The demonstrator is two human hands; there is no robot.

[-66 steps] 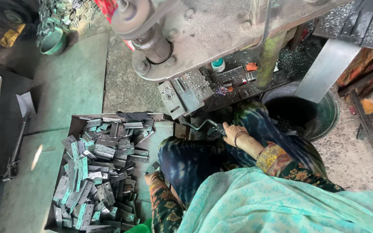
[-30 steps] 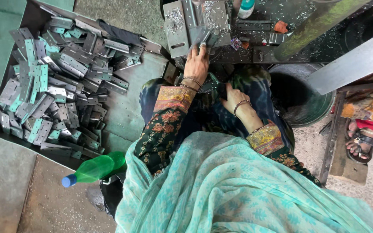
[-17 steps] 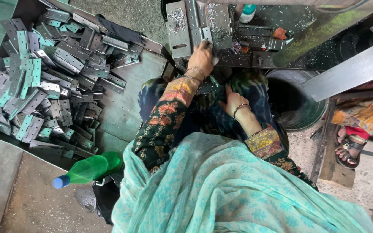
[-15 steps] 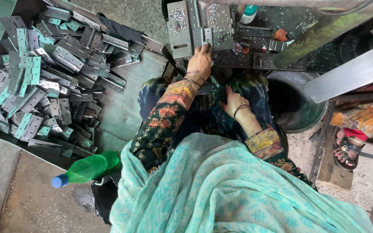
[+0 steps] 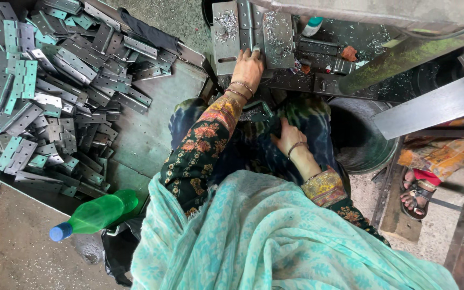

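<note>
Left hand [image 5: 248, 67] stays on hinge plate [image 5: 253, 29]; right hand [image 5: 287, 137] unmoved.

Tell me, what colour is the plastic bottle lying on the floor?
The bottle is green with a blue cap, seen in the head view.

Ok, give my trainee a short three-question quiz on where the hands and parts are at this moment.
1. True or false: the left hand rests on a metal hinge plate on the machine bed.
2. Where is the right hand? A) on the green bottle B) low on the lap C) in the hinge pile
3. Fill in: the bottle's cap is ____.

Key: 1 true; 2 B; 3 blue.
</note>
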